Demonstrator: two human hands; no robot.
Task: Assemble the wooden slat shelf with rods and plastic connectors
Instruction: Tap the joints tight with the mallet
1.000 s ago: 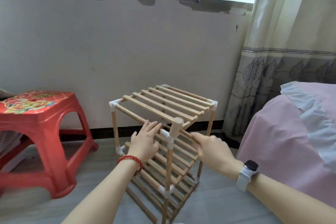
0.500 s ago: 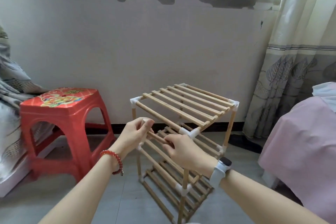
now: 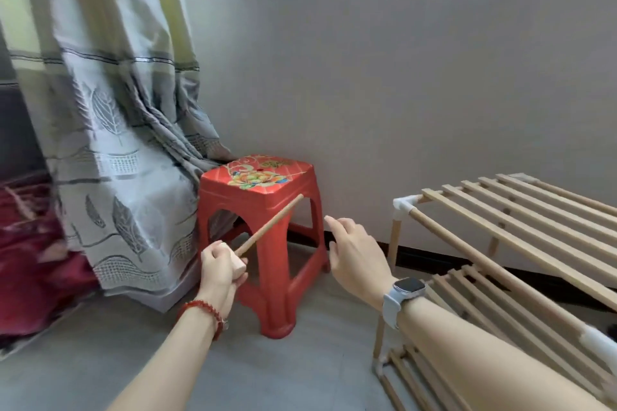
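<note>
Rod (image 3: 271,224) slanting up-right toward stool (image 3: 267,197), gripped by left hand (image 3: 220,269)

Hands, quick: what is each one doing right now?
Left hand: grips a wooden rod at its thick end.
Right hand: open, fingers relaxed, holding nothing.
</note>
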